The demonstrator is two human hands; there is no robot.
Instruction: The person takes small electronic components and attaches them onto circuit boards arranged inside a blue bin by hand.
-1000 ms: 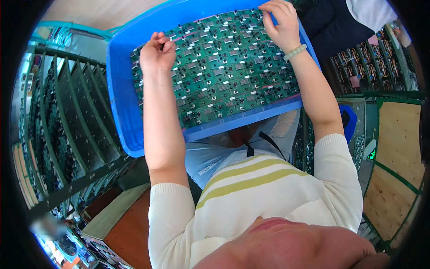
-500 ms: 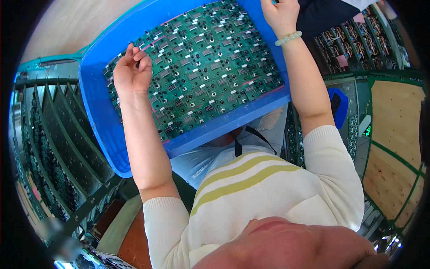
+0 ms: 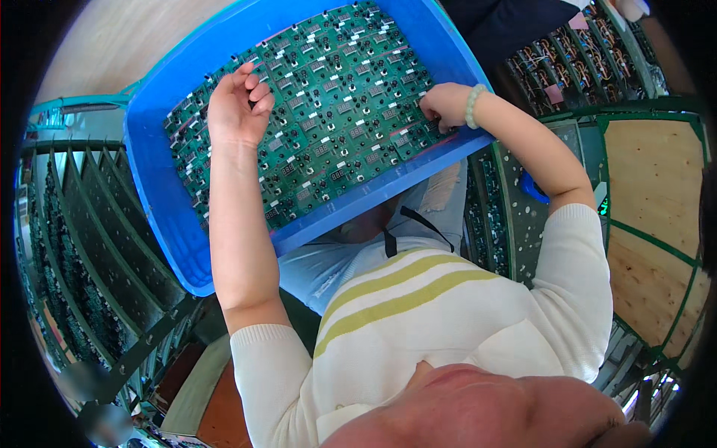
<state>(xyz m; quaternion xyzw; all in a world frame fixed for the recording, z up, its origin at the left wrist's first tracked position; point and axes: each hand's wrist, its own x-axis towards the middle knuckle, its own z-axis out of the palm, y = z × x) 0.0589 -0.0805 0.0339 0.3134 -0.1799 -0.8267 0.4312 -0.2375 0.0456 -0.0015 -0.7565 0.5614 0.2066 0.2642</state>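
Observation:
A large blue plastic bin (image 3: pixel 142 172) rests on my lap, tilted. Rows of green circuit boards (image 3: pixel 328 112) fill it, set with small displays, white parts and black knobs. Above the boards at the bin's left side is my left hand (image 3: pixel 239 108), palm turned up and fingers curled in. Whatever those fingers enclose is too small or hidden to make out. My right hand (image 3: pixel 448 106), wearing a pale green bead bracelet (image 3: pixel 473 107), reaches down to the boards near the right wall. Its fingertips are bent together there, and anything between them is hidden.
Green metal racks (image 3: pixel 104 231) with slots stand at the left. On the right are wooden panels (image 3: pixel 646 179) in green frames and a rack of wired boards (image 3: pixel 575 63). A person in dark clothing (image 3: pixel 500 22) is close by the bin's upper right corner.
My right hand has come down from beyond the bin's upper right to the boards at its right side. My left hand has moved slightly right. The bin has shifted a little left.

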